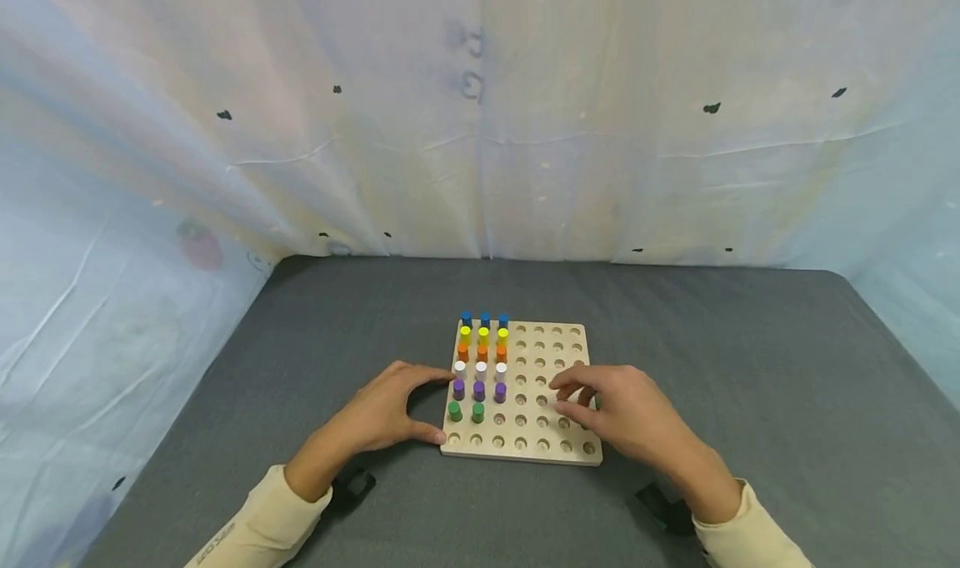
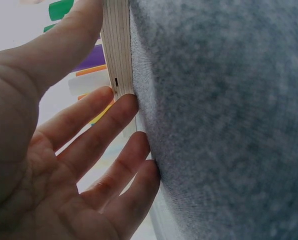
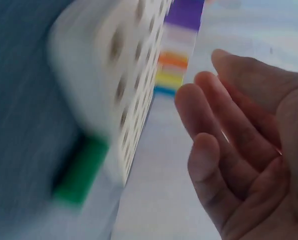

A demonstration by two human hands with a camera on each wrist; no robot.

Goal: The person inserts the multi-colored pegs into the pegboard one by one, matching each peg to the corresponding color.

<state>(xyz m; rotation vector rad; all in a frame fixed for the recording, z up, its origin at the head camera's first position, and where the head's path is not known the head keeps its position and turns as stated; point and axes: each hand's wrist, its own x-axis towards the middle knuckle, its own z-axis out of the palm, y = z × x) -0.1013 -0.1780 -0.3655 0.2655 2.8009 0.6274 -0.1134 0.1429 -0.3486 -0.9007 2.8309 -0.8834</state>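
Note:
A wooden pegboard [image 1: 525,457] lies on the grey cloth. Its left columns hold rows of pegs: blue [image 1: 485,320], yellow [image 1: 483,335], orange [image 1: 482,353], white [image 1: 481,371], purple [image 1: 479,391], and two green pegs [image 1: 477,413] nearest me. My left hand [image 1: 381,410] touches the board's left edge with thumb and fingertips, fingers mostly straight. Above the board's right part hovers my right hand [image 1: 626,406], fingers loosely bent, with nothing visible between them. In the right wrist view, a blurred loose green peg [image 3: 81,172] lies on the cloth beside the board.
The grey cloth-covered table [image 1: 360,310] extends around the board. A pale hanging sheet [image 1: 525,201] closes off the back, and others stand at the left and right. Holes without pegs fill the board's right part and its front row.

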